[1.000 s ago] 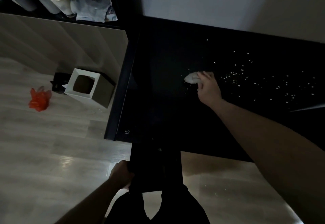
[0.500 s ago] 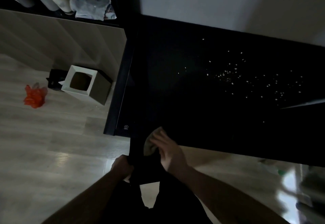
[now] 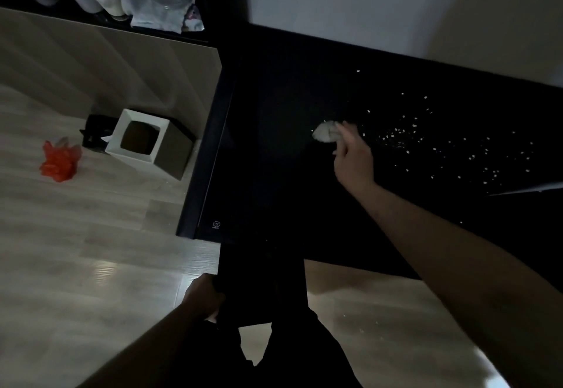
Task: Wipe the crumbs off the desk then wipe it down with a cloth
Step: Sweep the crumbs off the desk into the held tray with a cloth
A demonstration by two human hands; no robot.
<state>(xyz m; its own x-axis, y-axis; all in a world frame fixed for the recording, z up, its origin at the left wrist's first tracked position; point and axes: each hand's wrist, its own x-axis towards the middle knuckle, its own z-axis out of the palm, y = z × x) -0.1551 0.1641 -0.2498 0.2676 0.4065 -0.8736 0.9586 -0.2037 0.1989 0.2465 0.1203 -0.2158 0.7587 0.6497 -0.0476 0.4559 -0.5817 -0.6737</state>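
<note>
We have our right hand [image 3: 353, 159] out over the dark surface [image 3: 274, 150], its fingertips [image 3: 345, 128] pinching a small pale wad of cloth [image 3: 325, 133] that rests on the surface at the left fringe of the crumbs [image 3: 402, 139]. The wad looks soft, light and crumpled, so it should fold under pressure and needs our fingers spread flat on top of it, not a pinch at one edge, if it is to sweep a wide path. The crumbs are tiny, pale and loose, scattered to the right of the cloth and well toward the far right of the surface; we judge they will skid and scatter easily on the smooth dark top, so slow gathering strokes suit them better than flicks. Our left hand [image 3: 202, 298] is curled around the side of a dark flat object [image 3: 259, 281] held below the near edge of the surface, perhaps to catch what we push off, though the dim light hides what it is.
</note>
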